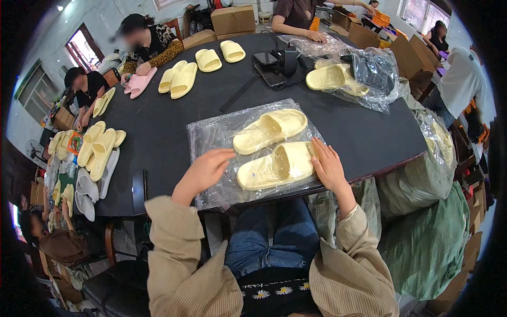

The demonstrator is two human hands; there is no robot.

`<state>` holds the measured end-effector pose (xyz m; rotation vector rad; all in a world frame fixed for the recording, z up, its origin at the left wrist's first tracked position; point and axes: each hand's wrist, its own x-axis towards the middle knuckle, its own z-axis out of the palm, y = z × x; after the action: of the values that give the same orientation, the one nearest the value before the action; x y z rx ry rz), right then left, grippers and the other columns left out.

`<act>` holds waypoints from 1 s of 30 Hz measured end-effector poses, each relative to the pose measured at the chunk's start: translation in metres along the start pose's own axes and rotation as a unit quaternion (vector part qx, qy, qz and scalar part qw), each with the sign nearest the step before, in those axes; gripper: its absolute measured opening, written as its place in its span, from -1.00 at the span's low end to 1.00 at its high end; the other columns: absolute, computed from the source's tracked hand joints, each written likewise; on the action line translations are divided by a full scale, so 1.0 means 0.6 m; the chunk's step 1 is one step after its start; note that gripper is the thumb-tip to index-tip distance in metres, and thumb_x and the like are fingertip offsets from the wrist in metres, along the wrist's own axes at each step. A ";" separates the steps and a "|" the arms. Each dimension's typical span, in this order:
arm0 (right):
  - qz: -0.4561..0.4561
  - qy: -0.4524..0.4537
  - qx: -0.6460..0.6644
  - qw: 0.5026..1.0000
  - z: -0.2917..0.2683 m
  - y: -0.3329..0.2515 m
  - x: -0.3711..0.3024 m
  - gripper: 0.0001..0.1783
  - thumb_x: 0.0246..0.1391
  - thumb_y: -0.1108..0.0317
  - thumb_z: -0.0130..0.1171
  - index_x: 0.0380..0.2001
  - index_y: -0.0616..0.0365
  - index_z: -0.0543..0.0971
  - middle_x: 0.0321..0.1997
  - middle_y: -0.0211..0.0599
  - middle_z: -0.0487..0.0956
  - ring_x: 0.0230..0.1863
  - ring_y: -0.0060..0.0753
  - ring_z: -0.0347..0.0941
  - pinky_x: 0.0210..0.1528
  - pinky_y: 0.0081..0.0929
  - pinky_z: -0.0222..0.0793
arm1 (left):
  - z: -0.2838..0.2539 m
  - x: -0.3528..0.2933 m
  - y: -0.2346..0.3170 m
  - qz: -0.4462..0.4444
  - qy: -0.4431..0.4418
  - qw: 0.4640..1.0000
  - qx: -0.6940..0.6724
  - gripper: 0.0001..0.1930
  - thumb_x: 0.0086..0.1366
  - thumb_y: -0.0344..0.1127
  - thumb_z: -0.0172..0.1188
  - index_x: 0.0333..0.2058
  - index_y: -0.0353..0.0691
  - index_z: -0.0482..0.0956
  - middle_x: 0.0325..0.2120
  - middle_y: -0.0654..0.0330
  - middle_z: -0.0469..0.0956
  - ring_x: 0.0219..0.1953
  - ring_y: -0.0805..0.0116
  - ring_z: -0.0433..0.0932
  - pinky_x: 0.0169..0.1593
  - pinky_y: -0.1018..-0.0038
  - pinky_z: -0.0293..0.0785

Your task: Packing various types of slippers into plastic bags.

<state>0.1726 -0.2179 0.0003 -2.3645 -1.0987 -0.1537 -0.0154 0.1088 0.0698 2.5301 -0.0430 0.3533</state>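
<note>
A pale yellow pair lies on the dark table in front of me, with a clear plastic bag (207, 138) spread under and around it. The far slipper (248, 138) and the near slipper (259, 174) both have their toe ends to the right. I cannot tell how much of each is inside the plastic. My left hand (207, 170), its fingers stretched out, is over the bag beside the heel ends. Against the toe end of the near slipper rests my right hand (329, 166), fingers extended and apart, touching plastic or slipper.
More yellow slippers (184, 82) stand across the black table (174, 121). A phone (272, 74) and bagged slippers (330, 77) lie toward the back right. At left are grey slippers (85, 189) and a dark flat object (139, 191). A co-worker handles a pink slipper (140, 83).
</note>
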 end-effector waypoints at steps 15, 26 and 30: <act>-0.033 -0.023 -0.095 0.995 0.008 -0.002 -0.002 -0.32 0.32 -0.11 -0.26 0.33 0.11 0.22 0.39 -0.16 0.26 0.44 -0.23 0.08 0.45 -0.14 -0.15 | 0.077 0.096 -0.147 -0.019 -0.037 0.999 -0.018 -0.24 0.26 -0.12 0.21 0.36 -0.14 0.09 0.37 -0.10 0.03 0.40 -0.05 0.02 0.40 0.13 -0.06; -0.027 -0.023 -0.074 0.997 -0.001 -0.007 0.000 -0.35 0.32 -0.10 -0.25 0.31 0.06 0.27 0.37 -0.24 0.29 0.42 -0.20 0.11 0.43 -0.10 -0.12 | 0.118 0.166 -0.094 0.124 -0.121 0.982 0.070 -0.36 0.16 -0.09 0.30 0.18 -0.22 0.38 0.17 -0.08 0.35 0.27 -0.04 0.25 0.33 0.21 0.15; -0.041 -0.033 -0.108 0.993 0.006 -0.006 -0.004 -0.38 0.31 -0.09 -0.22 0.29 0.02 0.31 0.37 -0.27 0.30 0.41 -0.21 0.12 0.42 -0.11 -0.10 | 0.162 0.201 -0.118 0.178 -0.034 0.983 -0.013 -0.46 0.03 -0.23 0.36 0.02 -0.26 0.51 0.02 -0.08 0.47 0.11 -0.06 0.41 0.17 0.20 0.34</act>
<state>0.1680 -0.2160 -0.0020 -2.5314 -1.2685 -0.2372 0.1321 0.1194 -0.0147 2.5028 -0.5271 0.4021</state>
